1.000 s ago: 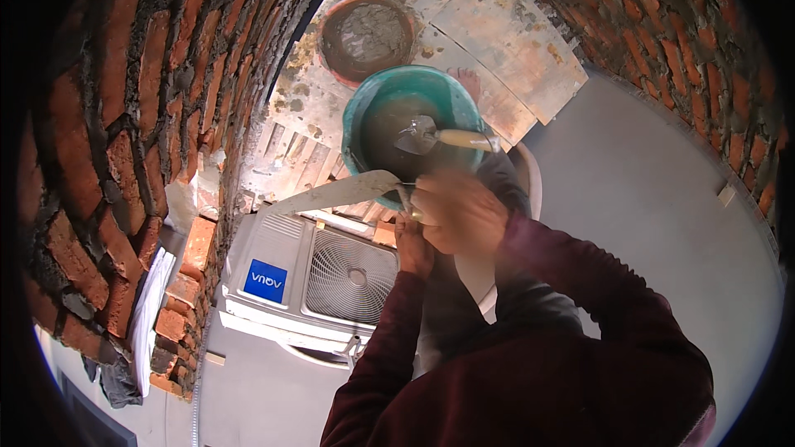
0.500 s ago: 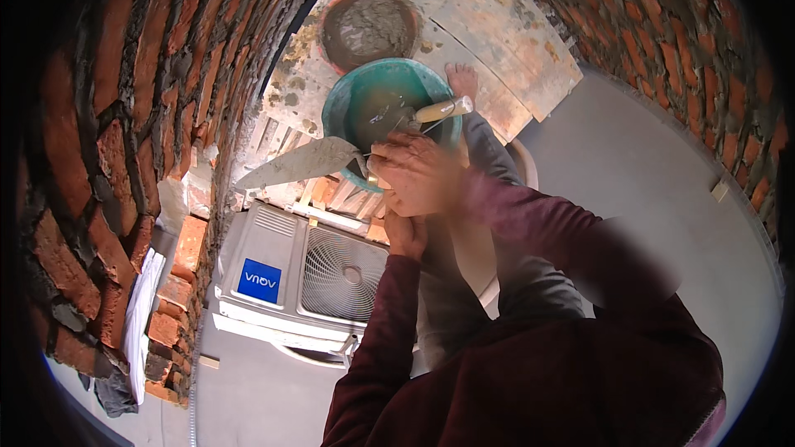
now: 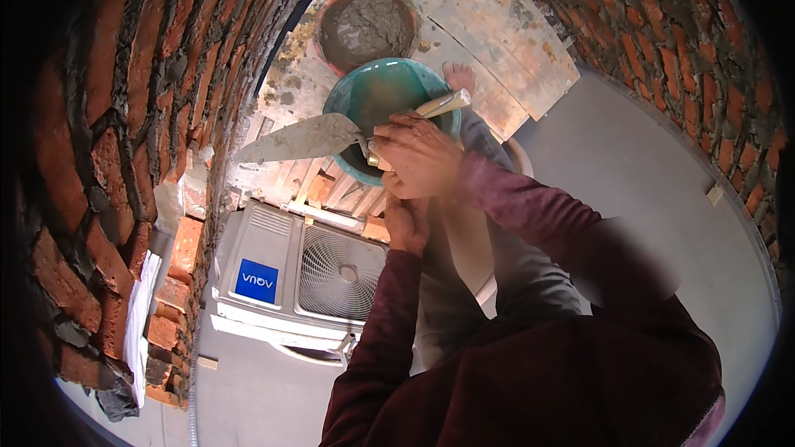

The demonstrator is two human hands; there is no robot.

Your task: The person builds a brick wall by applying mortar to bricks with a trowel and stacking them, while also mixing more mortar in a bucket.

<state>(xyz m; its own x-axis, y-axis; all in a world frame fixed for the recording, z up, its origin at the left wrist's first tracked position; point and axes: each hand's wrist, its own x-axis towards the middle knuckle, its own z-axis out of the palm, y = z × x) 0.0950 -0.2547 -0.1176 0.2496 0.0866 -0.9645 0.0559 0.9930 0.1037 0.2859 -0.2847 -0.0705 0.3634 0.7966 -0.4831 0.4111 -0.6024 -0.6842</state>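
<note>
A mortar-smeared trowel (image 3: 302, 139) points left over the near edge of a teal bucket (image 3: 335, 101) with cloudy water in it. Its handle end runs in under my right hand (image 3: 418, 153), toward my left hand (image 3: 406, 228). My left hand is closed below, its fingertips partly hidden by the right one. Closed fingers of my right hand grip a second tool, whose pale handle (image 3: 445, 103) sticks out up and right over the bucket. The working end of that tool is hidden. Both hands are close together at the bucket's near rim.
Beyond the bucket, a reddish tub (image 3: 364, 29) of wet mortar stands on stained boards (image 3: 497, 50). An outdoor air-conditioner unit (image 3: 306, 269) lies nearer, left of my left forearm. Brick walls rise at left (image 3: 108, 174) and right (image 3: 662, 41). A bare foot (image 3: 459, 76) rests beside the bucket.
My right hand has turned slightly over the second tool, covering the metal part and thin line that showed near its handle. The trowel stays almost in place.
</note>
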